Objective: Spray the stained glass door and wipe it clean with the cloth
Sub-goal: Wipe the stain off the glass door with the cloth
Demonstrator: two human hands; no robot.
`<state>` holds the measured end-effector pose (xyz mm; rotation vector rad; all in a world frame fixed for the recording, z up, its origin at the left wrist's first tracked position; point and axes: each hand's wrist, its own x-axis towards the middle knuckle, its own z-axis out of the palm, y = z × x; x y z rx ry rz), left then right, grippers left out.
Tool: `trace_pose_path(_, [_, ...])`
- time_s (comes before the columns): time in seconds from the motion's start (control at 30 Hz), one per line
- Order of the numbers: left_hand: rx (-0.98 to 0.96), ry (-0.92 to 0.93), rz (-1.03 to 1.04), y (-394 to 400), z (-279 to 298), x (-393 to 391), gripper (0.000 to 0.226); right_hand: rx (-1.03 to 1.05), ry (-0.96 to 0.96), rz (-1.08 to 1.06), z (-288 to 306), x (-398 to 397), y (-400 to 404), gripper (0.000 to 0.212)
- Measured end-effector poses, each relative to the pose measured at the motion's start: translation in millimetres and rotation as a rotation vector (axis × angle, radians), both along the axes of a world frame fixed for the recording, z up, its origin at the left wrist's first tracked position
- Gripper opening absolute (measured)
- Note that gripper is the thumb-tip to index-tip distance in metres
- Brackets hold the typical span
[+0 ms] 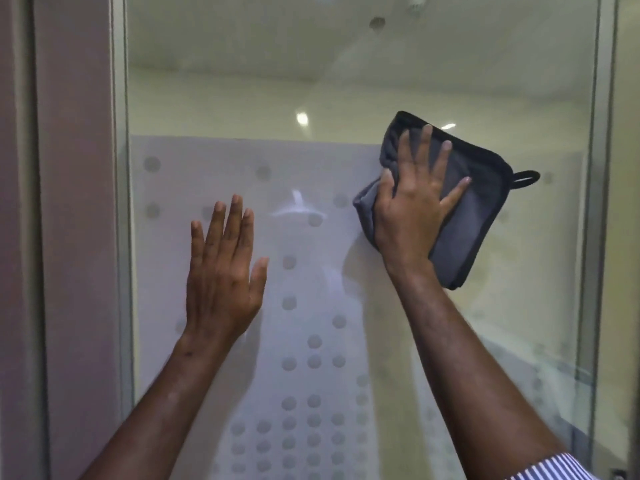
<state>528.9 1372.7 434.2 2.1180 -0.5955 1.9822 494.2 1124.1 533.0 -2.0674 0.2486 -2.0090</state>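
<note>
The glass door fills the view, clear at the top and frosted with a pattern of round dots lower down. My right hand presses a folded dark grey cloth flat against the glass at the upper right, fingers spread over it. The cloth has a black edge and a small hanging loop at its right corner. My left hand lies flat on the frosted glass at centre left, fingers apart and holding nothing. No spray bottle is in view.
A metal door frame runs down the left of the pane, with a pale wall beside it. Another frame post stands at the right. Ceiling lights reflect in the upper glass.
</note>
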Motion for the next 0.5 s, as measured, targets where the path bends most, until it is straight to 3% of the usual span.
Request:
trace_pose_path(0.17, [-0.034, -0.014, -0.063, 1.2, -0.1, -1.2, 0.067, -0.315, 0.050, -0.025, -14.2, 0.9, 58.5, 0.062])
trace_pose_path(0.3, [-0.095, -0.018, -0.068, 2.2, -0.9, 0.4, 0.067, -0.614, 0.086, 0.110, -88.0, -0.6, 96.8, 0.068])
trace_pose_path(0.4, [-0.084, -0.010, -0.038, 2.7, -0.6, 1.4, 0.071, -0.643, 0.110, 0.092, -156.7, -2.8, 67.3, 0.068])
trace_pose_path(0.5, [-0.086, -0.010, -0.028, 3.3, -1.3, 2.3, 0.071, -0.481, 0.086, 0.000, -154.9, -5.7, 16.7, 0.065])
